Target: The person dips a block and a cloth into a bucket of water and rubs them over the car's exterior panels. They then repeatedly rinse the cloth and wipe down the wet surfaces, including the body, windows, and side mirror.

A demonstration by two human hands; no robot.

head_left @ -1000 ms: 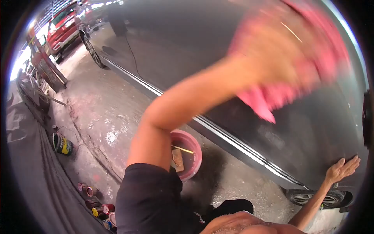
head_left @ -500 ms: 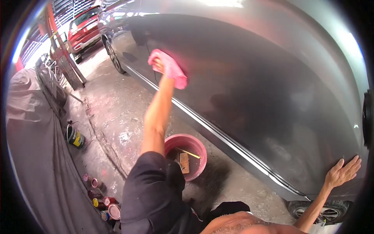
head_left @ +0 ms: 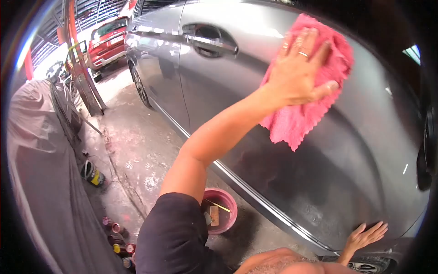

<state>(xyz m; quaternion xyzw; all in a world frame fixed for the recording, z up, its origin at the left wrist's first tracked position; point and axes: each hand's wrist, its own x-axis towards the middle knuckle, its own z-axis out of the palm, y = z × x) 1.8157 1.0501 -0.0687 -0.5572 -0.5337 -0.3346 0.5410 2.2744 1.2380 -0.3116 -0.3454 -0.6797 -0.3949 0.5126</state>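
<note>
My left hand (head_left: 296,71) presses a pink microfiber cloth (head_left: 338,52) against the upper part of a grey car door (head_left: 292,171). Its fingers lie spread over the cloth, with a ring on one of them. The cloth hangs down below the palm, its edge wavy. Low on the right, my right hand (head_left: 368,235) rests flat on the car's side above a wheel (head_left: 372,266), fingers stretched out and holding nothing. A chrome door handle (head_left: 212,43) is to the left of the cloth.
A pink basin (head_left: 233,214) on the concrete floor holds a yellow stick and a brown block. Several paint cans (head_left: 118,228), a black bucket (head_left: 93,174) and a grey cover (head_left: 41,160) are at left. A red car (head_left: 107,43) stands behind.
My left hand has moved the pink cloth up and right across the door. The view has shifted too, bringing the door handle into sight. My right hand stays on the car.
</note>
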